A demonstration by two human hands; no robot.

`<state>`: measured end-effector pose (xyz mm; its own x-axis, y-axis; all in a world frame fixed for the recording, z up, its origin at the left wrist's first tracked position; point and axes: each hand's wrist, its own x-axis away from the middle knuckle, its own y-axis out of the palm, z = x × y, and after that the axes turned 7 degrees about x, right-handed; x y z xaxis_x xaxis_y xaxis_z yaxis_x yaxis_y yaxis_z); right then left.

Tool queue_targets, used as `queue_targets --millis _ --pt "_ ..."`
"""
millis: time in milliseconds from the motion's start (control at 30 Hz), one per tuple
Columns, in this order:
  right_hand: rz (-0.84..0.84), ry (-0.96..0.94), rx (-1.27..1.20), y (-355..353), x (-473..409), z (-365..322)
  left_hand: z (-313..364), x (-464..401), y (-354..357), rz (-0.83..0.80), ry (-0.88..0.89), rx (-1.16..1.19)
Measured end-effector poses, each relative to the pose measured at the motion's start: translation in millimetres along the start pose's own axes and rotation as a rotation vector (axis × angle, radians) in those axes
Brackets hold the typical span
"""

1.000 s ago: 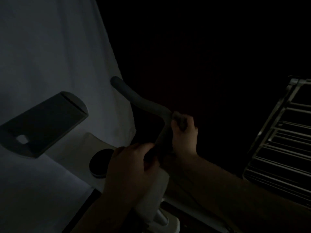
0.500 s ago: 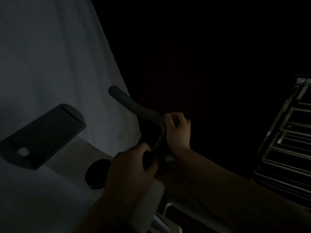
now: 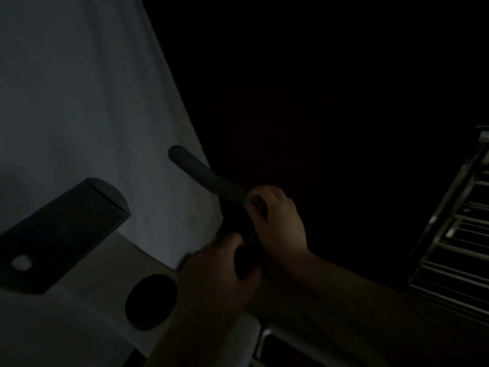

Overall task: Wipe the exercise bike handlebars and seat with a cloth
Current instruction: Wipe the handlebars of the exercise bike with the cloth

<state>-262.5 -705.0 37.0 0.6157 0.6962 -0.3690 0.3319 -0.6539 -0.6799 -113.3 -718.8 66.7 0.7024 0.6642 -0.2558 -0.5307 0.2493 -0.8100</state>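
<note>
The scene is very dark. The bike's dark grey handlebar (image 3: 206,176) curves up to the left from a bend at centre. My right hand (image 3: 280,223) is wrapped around that bend, with a small pale bit of cloth (image 3: 254,200) showing under its fingers against the bar. My left hand (image 3: 214,276) grips the lower stretch of the same bar, just below and left of the right hand. The seat is out of view.
A dark console panel (image 3: 60,234) juts out at the left above the white bike body (image 3: 132,260), which carries a round black knob (image 3: 150,300). Pale fabric or wall (image 3: 79,102) fills the upper left. A metal rack (image 3: 455,247) stands at the right edge.
My right hand has shifted slightly along the bend of the handlebar, from its outer side toward the top. My left hand keeps its grip lower down.
</note>
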Motion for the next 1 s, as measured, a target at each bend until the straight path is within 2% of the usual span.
queue_targets --millis 100,200,233,267,333,400,500,567,633,700,833,1000 --pt "-0.006 -0.083 0.034 -0.1 -9.7 1.8 1.3 -2.2 0.2 0.004 0.011 -0.016" --pt "-0.158 0.014 -0.048 2.1 -45.9 -3.1 4.4 -1.2 -0.1 0.039 0.003 0.013" --pt "-0.162 0.036 -0.053 3.0 -44.5 -5.4 5.0 -0.7 -0.7 0.035 -0.006 0.005" --pt "-0.116 0.013 -0.001 4.4 -36.2 -6.8 4.9 0.2 -0.8 0.023 -0.017 -0.003" --pt "0.006 -0.157 0.165 11.1 -10.7 -5.4 2.4 0.1 0.3 0.016 -0.018 0.001" --pt "-0.020 -0.215 0.181 9.2 -15.0 -5.1 0.0 -2.0 0.9 0.028 0.008 0.007" --pt "-0.214 -0.027 0.066 2.2 -51.7 -10.0 0.6 -1.8 0.3 0.026 0.016 -0.007" --pt "-0.149 0.060 0.043 -1.0 -44.3 -11.5 1.3 -0.4 -0.7 0.022 0.002 -0.025" --pt "0.010 -0.010 0.081 0.2 -8.7 -9.9 0.0 1.2 0.3 0.035 0.019 -0.008" --pt "0.052 -0.026 -0.021 0.6 5.9 -5.9 0.8 0.4 -0.2 0.024 0.027 0.013" --pt "-0.144 0.327 -0.227 -5.4 -41.2 -9.3 2.3 -3.1 -1.2 -0.012 -0.038 -0.036" --pt "0.136 0.376 -0.530 4.0 23.2 -17.3 1.5 -0.8 -0.4 -0.005 0.009 -0.010"
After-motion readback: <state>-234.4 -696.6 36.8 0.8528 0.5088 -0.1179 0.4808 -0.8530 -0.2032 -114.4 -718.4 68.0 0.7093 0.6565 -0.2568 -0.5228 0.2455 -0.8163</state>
